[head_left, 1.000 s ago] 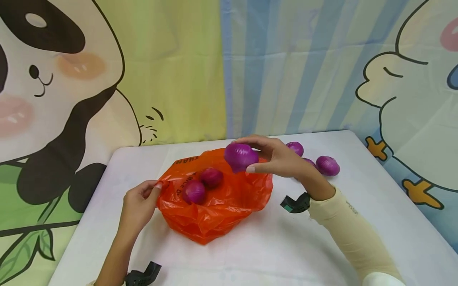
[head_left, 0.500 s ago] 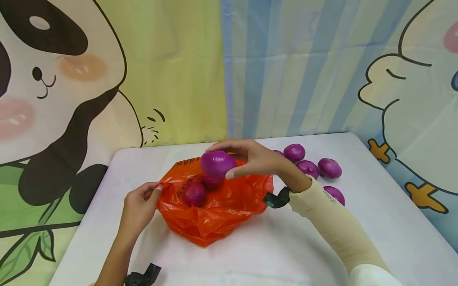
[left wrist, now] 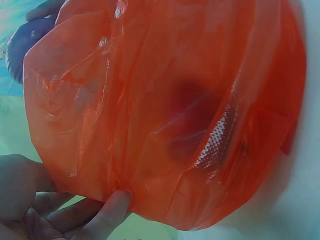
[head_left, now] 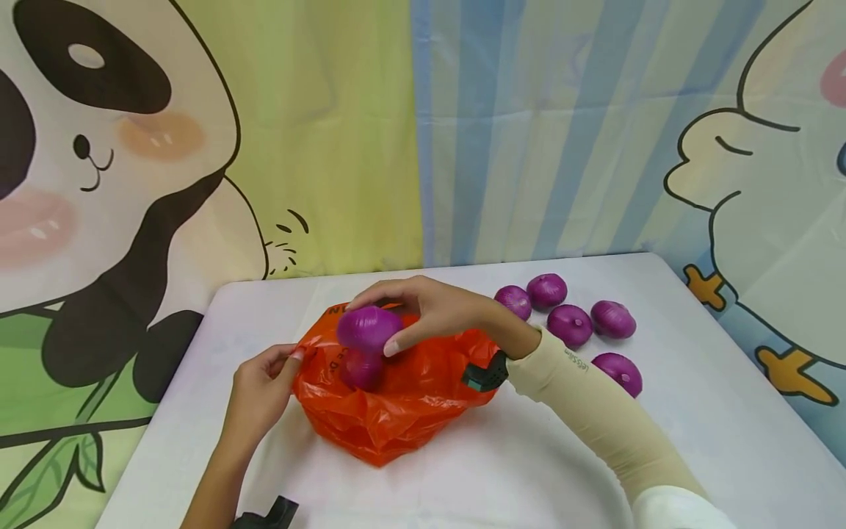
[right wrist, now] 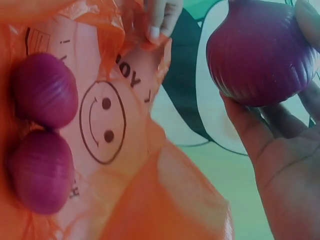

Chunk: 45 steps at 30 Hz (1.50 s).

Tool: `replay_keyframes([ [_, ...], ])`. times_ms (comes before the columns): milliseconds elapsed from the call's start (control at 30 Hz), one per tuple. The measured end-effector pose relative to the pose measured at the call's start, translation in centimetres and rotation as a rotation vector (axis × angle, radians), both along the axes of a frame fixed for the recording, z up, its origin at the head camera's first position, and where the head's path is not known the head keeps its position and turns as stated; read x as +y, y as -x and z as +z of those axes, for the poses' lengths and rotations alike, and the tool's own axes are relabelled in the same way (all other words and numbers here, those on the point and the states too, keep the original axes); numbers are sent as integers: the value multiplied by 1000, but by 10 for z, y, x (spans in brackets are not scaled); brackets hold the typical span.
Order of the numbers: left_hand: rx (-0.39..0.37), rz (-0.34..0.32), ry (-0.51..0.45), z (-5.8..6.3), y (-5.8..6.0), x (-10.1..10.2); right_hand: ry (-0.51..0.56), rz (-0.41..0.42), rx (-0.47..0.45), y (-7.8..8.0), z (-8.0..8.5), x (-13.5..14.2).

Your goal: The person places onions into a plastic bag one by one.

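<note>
An orange-red plastic bag (head_left: 403, 419) with black printing stands with its mouth spread open on the table. My left hand (head_left: 266, 382) pinches the bag's left rim between thumb and fingers. Above the mouth, my right hand (head_left: 429, 312) grips a purple onion (head_left: 367, 328) between thumb and fingertips. Two more onions lie inside the bag; in the right wrist view one onion (right wrist: 46, 90) sits against the other onion (right wrist: 41, 172), beside a printed smiley face. From the left wrist, the bag's outer wall shows a dark round shape through it.
Several loose purple onions lie on the white table (head_left: 529, 470) right of the bag, including an onion (head_left: 570, 325) in the group and a nearer onion (head_left: 618, 373) by the right sleeve. A cartoon-printed curtain (head_left: 357, 132) hangs behind the table.
My right hand has carried its onion leftward and lower, over the bag's mouth, uncovering more loose onions at the right. The left hand keeps its pinch on the rim.
</note>
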<state>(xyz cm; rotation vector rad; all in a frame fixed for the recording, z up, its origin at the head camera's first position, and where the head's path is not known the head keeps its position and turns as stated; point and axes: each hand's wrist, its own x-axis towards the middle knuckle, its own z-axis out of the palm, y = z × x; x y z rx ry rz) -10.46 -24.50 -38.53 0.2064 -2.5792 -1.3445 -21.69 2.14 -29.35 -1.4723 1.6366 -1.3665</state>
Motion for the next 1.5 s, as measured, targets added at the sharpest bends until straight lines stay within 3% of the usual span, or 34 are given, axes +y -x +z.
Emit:
replay_keyframes([
  [400,14,-1,6,-3,0,-1,-177,162,31,9,-35,-33],
  [933,0,8,14,-4,1,0,-323,-65,235,25,-55,-33],
  [1133,-1,7,16,-4,0,1,-341,-150,224,31,-65,-31],
  [1500,7,-7,6,-3,1,2,-260,-92,175,34,-78,-38],
])
